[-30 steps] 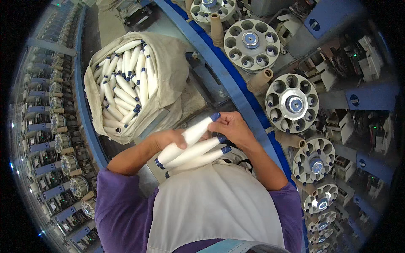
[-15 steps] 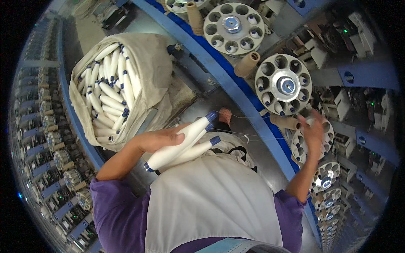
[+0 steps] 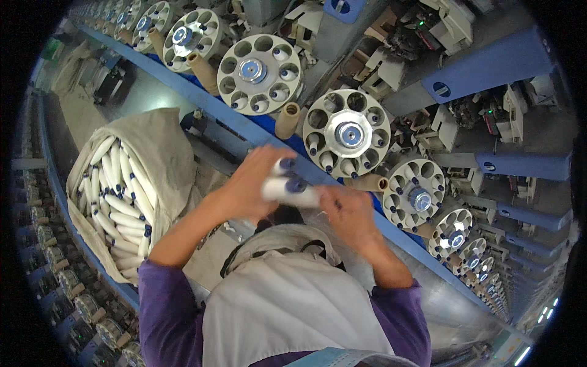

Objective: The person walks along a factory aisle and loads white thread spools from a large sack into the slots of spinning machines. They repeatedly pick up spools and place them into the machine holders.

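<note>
In front of my waist, my left hand [image 3: 252,183] is wrapped round several white yarn bobbins [image 3: 278,188], their blue ends facing up. My right hand [image 3: 353,214] has its fingers closed at the right end of one of these white bobbins, close beside the left hand. Motion smears both hands, so the exact finger positions are hard to read. Just beyond the hands is a round magazine [image 3: 347,98] with a ring of pockets, some with bobbins in them. A brown cone [image 3: 365,182] lies beside it, past my right fingertips.
A cloth sack [image 3: 174,144] full of similar white bobbins stands at my left. A blue machine rail [image 3: 226,116] runs diagonally past me, with more round magazines [image 3: 260,46] and brown cones [image 3: 287,121] along it. Blue machine arms [image 3: 489,67] jut out at the right.
My right hand has come back from a magazine on the right to the bobbins in my left hand. The left hand has risen and turned the bobbins. The view has shifted to the right.
</note>
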Tool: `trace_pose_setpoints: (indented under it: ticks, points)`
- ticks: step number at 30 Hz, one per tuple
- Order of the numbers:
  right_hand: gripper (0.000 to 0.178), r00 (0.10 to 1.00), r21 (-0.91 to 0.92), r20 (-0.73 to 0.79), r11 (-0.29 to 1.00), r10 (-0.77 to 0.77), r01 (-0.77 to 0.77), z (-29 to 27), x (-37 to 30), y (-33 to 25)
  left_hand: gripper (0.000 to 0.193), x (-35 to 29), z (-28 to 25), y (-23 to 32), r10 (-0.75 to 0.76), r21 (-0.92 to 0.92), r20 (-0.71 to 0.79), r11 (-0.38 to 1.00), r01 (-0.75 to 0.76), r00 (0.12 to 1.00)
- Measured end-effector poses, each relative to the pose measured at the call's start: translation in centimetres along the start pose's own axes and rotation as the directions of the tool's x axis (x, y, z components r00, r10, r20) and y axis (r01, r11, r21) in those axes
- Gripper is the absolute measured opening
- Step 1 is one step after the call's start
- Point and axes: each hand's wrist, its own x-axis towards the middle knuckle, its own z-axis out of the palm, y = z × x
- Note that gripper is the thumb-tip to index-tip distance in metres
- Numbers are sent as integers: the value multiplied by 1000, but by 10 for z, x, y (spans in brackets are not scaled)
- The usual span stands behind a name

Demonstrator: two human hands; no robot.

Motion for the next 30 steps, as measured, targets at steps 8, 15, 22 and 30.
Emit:
trace_pose_setpoints:
  ticks: [8, 15, 22, 30]
  points:
    - [19, 986, -114, -163, 993, -19, 0, 11, 81, 20, 63, 106, -16, -51, 310, -66, -690, 873, -483, 654]
    - [14, 911, -253, -128, 901, -393, 353, 97, 212, -2, 55, 112, -113, -146, 24, -123, -848, 963, -241, 529]
    - [16, 875, -406, 410, 807, -258, 428, 146, 307, -7, 41, 142, -136, -202, -20, -126, -911, 965, -231, 412]
    - [21, 990, -357, -57, 929, -127, 98, 120, 344, 36, 32, 196, -118, -229, -125, -190, -922, 971, -145, 368]
